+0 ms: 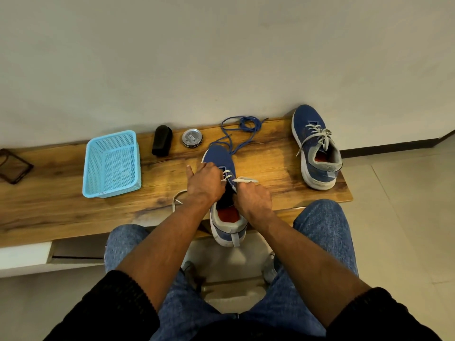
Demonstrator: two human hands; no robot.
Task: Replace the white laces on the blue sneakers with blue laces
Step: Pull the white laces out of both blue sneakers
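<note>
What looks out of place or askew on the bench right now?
Two things: the near sneaker overhangs the bench's front edge at the heel, and the blue laces lie loosely tangled, one strand trailing over its toe. Nothing looks spilled or damaged.

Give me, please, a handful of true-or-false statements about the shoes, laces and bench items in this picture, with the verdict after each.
1. Both hands, the left hand and the right hand, are working at the near sneaker. True.
2. The far sneaker has no lace in it. False: its white lace is threaded and tied.
3. The blue laces lie loose on the bench beyond the near sneaker's toe. True.
4. The blue basket holds the round tin. False: the tin stands on the bench, right of the black brush.
5. The near sneaker is fully unlaced. False: white lace still crosses its eyelets.
</note>
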